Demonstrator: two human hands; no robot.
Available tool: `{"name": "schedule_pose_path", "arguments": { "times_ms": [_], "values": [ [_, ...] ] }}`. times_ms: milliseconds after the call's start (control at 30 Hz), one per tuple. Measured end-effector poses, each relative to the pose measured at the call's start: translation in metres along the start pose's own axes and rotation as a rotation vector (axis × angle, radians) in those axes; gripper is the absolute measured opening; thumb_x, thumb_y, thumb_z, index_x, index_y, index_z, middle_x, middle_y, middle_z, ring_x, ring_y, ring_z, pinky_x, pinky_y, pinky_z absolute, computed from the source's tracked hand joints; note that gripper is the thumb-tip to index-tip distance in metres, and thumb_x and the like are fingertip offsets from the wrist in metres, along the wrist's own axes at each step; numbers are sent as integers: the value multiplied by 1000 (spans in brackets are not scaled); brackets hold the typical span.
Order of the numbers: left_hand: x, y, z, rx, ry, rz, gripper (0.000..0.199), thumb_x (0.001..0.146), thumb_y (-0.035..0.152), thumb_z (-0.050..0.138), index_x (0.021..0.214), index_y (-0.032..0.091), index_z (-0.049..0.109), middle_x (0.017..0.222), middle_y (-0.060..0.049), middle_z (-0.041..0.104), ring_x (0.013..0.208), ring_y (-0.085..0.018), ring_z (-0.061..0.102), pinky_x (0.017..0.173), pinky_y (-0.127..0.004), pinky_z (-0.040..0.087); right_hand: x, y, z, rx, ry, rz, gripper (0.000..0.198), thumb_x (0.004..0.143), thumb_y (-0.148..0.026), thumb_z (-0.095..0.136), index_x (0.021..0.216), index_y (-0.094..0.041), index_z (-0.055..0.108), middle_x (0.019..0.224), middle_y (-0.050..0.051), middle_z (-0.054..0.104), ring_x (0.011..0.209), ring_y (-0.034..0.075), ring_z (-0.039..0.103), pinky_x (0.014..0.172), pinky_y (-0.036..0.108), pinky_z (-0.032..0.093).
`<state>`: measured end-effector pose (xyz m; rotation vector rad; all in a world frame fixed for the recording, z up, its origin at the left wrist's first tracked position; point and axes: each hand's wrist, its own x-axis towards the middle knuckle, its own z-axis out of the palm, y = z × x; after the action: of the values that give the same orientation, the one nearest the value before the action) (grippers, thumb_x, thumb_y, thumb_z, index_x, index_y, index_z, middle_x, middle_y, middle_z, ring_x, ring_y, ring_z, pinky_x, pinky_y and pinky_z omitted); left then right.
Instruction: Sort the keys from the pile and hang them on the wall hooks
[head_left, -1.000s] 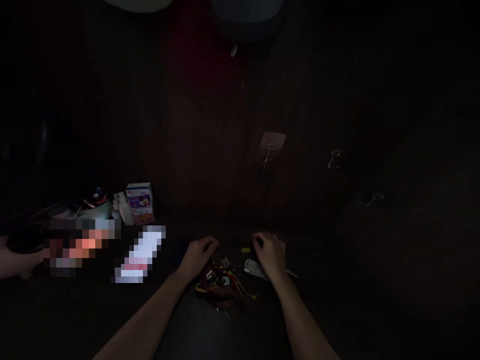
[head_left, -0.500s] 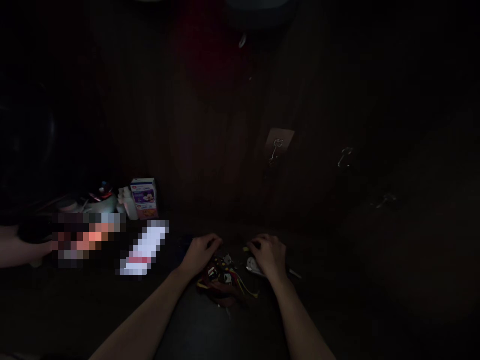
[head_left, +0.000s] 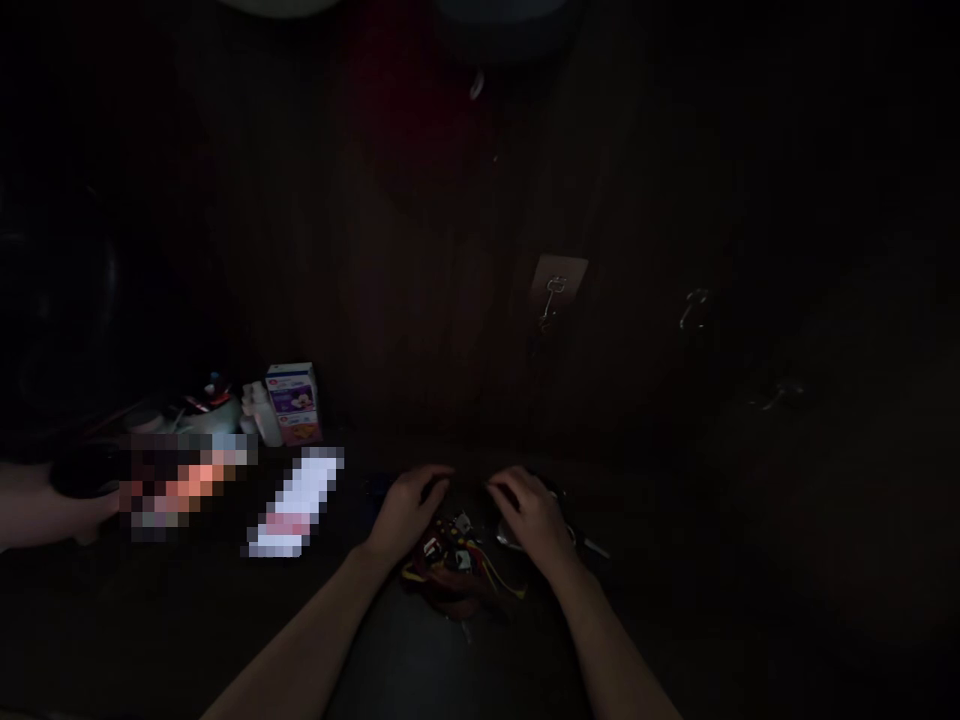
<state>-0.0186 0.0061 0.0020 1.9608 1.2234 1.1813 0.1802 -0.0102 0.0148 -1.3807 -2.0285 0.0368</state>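
The light is very dim. My left hand (head_left: 409,508) hovers over the dark tabletop, its thumb and fingertips brought close together. Facing it, my right hand (head_left: 531,512) has its fingers curled and pinched, tips towards the left hand. Whatever the fingers hold is lost in the dark. Below and between the hands lies a tangled bundle of cables (head_left: 459,580) in brown, red and yellow, with small light-coloured connectors. Partly under my right hand sits a rounded, shiny object (head_left: 511,540), and a thin pale rod (head_left: 596,549) sticks out to its right.
At the left, another person's arm (head_left: 45,503) reaches in beside a blurred lit screen (head_left: 191,485). A second bright screen (head_left: 296,505) lies nearer me. Behind stand a small printed box (head_left: 294,402), white bottles (head_left: 262,415) and a bowl (head_left: 214,415). Metal hooks (head_left: 555,287) are on the back wall.
Both hands have shifted slightly, and my right fingertips have moved a little left. A small yellow-green bit by the right fingertips no longer shows. The view has tilted a little.
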Motion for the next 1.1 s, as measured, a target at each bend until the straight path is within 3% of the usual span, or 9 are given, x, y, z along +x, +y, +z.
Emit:
{"name": "schedule_pose_path", "arguments": {
  "times_ms": [167,300,467,600,800,1100],
  "values": [
    [-4,12,2,-90,-89,23,34,88,33,41,114,23,61,113,-3,65,106,-19,57,96,-32,40,-2,-12,5,147,36,-44,17,89,-32,43,87,-25,59,83,1,66,77,18,59,73,30,43],
    [-3,19,4,-298,-219,-101,38,91,36,35,109,19,64,101,-3,69,95,-19,61,86,-29,44,1,-13,13,203,122,-25,15,88,-31,45,86,-24,58,79,2,66,74,17,60,71,28,44],
    [3,15,6,-417,-259,-219,32,85,36,47,99,16,67,93,-3,70,93,-20,60,83,-29,43,5,-10,17,315,194,109,13,84,-32,50,78,-22,56,69,0,62,64,15,59,62,25,44],
    [3,14,7,-542,-317,-261,29,71,31,66,96,16,65,87,-3,70,84,-19,62,75,-27,45,6,-13,19,504,172,237,18,80,-38,54,75,-21,56,65,-1,59,59,13,56,54,23,43],
    [2,18,5,-633,-263,-401,22,64,31,72,78,15,64,69,0,68,67,-15,62,66,-25,45,7,-17,16,781,53,378,26,76,-46,57,72,-20,56,58,-4,51,47,10,47,44,21,36],
    [-2,24,2,-835,-332,-500,30,67,39,71,75,12,61,70,-5,71,62,-16,67,67,-28,48,9,-16,13,824,48,366,24,74,-43,60,69,-20,59,62,-3,56,60,12,52,56,22,40]
  ]
}}
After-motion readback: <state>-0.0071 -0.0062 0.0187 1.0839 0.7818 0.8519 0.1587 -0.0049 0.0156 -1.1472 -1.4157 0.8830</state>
